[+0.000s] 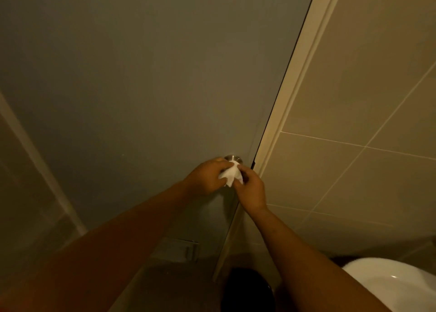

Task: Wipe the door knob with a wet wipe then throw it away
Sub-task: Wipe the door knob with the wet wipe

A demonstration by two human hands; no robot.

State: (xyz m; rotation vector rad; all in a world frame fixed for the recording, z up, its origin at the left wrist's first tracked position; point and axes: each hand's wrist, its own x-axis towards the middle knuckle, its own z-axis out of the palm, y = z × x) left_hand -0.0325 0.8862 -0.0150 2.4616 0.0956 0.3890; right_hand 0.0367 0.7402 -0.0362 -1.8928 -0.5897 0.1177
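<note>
A round metal door knob [232,158] sits on the grey door [146,75], close to its right edge. A white wet wipe [230,175] is bunched over the knob's front, so only the knob's upper rim shows. My left hand [205,178] holds the wipe from the left, fingers curled at the knob. My right hand [250,191] pinches the wipe's right side from below. Both hands touch the wipe.
A pale door frame [290,80] runs diagonally right of the door, with beige wall tiles [358,99] beyond. A white sink rim [398,281] shows at bottom right. A dark round bin-like object [247,290] stands on the floor below the hands.
</note>
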